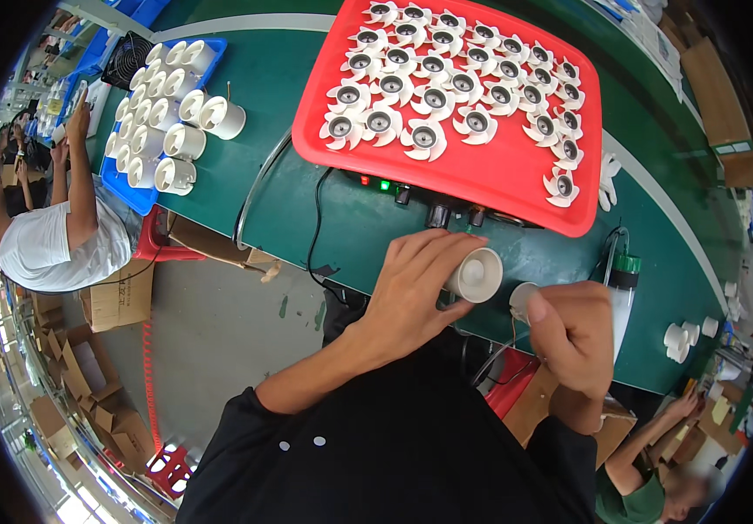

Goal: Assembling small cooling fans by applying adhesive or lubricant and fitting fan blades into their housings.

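My left hand [420, 284] is closed around a white cylindrical housing [482, 278], its round mouth facing up toward me and a hub in its middle. Just right of it, my right hand [573, 336] is closed with the thumb on top, gripping a small round white part [522, 299]; a thin wire seems to hang below this part. The two pieces are apart. Beyond my hands, a red tray [481, 194] bears several white fan impellers with dark round centres. Under its near edge sits a control box with knobs [438, 216] and lit switches.
A blue tray [136, 199] of white housings stands at the left of the green table [263, 105]. At right are a green-capped bottle [627, 265], a white glove [608, 181] and several white cups [677, 339]. Black cables run near the front edge. Other people sit left and lower right.
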`<state>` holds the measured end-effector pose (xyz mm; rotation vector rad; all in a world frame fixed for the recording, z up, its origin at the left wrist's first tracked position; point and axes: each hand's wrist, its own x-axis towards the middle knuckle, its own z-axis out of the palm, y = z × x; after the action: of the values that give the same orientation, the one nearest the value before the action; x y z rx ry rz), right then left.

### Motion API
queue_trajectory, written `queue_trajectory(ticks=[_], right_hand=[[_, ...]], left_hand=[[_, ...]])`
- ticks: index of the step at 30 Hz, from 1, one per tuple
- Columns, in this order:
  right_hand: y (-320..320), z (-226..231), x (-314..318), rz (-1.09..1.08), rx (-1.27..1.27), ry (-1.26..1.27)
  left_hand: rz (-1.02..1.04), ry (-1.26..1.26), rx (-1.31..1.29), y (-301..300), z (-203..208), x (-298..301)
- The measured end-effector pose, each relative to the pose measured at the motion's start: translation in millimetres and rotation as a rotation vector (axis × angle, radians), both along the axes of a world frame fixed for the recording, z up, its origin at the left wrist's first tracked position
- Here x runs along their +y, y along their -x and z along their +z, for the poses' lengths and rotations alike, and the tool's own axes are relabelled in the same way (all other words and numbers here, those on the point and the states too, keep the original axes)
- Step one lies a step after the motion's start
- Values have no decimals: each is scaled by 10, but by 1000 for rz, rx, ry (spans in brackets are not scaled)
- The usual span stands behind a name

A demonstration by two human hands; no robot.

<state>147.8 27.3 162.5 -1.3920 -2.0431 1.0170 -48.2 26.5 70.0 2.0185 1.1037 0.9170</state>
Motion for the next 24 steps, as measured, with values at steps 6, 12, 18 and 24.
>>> queue_trajectory(ticks=[6,12,18,24], right_hand=[[11,-55,56,-27,149,45],[-250,-262,-119,-168,28,64],[-481,-531,-226,-256,192,136],[-416,-537,-280,-212,197,178]], left_hand=[[117,23,-76,97,53,-6],[215,-99,-143,485,37,42],[990,-293,-215,1906,251,172],[1357,-148,-102,4017,-9,555]])
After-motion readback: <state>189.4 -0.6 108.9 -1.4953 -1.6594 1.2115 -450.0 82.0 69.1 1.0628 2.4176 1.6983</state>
